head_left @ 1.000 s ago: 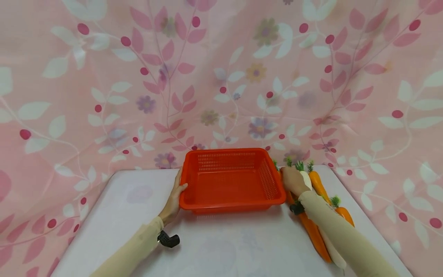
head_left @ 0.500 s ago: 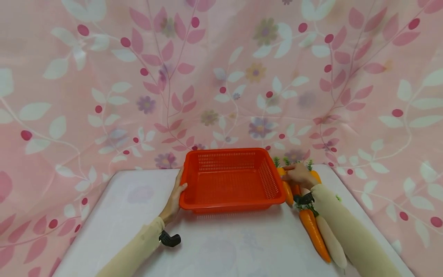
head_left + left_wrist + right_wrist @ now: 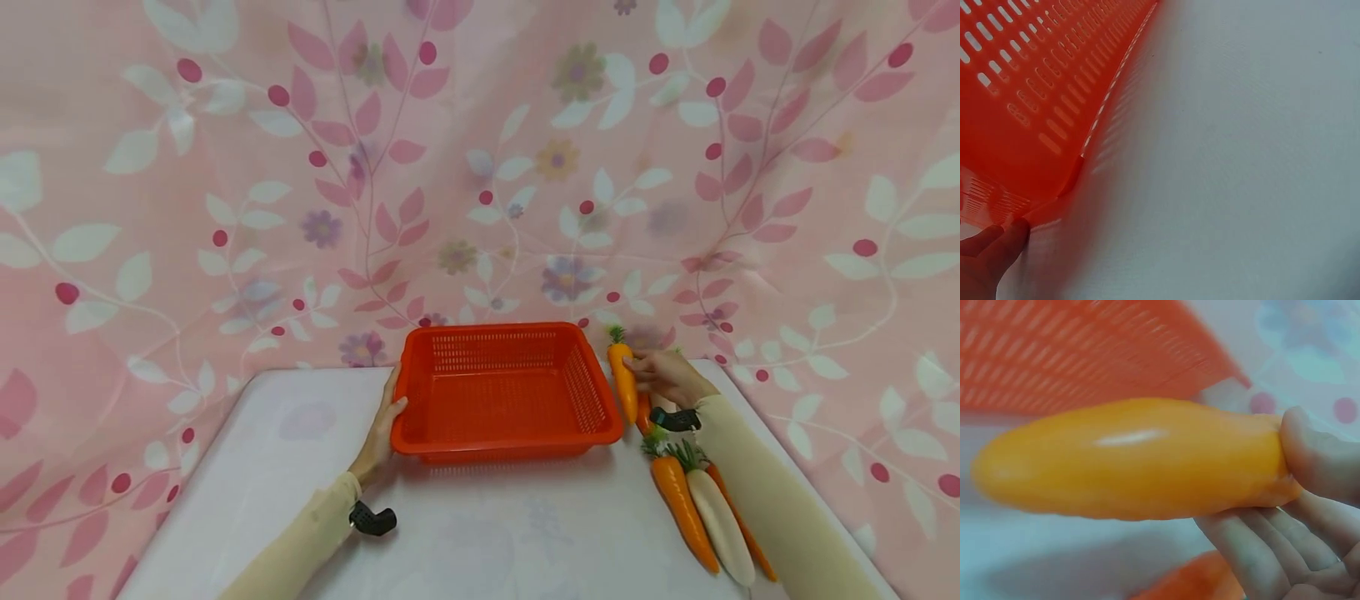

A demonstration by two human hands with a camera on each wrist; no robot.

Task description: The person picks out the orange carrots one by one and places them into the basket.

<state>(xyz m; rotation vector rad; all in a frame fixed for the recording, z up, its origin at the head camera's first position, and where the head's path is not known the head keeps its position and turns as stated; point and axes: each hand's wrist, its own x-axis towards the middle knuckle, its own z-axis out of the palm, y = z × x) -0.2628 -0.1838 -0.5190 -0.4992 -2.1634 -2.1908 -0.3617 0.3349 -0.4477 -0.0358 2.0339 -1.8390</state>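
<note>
A red plastic basket [image 3: 498,446] with slotted walls stands at the table's back middle. My left hand [image 3: 378,433] grips its left side, thumb over the rim; in the left wrist view, fingertips [image 3: 1015,240] touch the basket's outside. Right of the basket, my right hand [image 3: 666,377] pinches a yellow-orange carrot [image 3: 624,383] near its leafy top, tip hanging down. The right wrist view shows the thumb and fingers around the thick end of that carrot [image 3: 1129,462]. Under this hand lie another orange carrot [image 3: 643,415] and something white, both partly hidden.
Nearer on the right lie an orange carrot [image 3: 682,512], a white radish [image 3: 722,529] and a thinner orange carrot [image 3: 742,527], partly beside my right sleeve [image 3: 765,492]. A pink flowered cloth [image 3: 480,167] hangs behind the white table [image 3: 480,533].
My right hand has taken hold of the yellow-orange carrot beside the basket and raised it a little. The arm has shifted right, uncovering more vegetables. My left hand stays on the basket.
</note>
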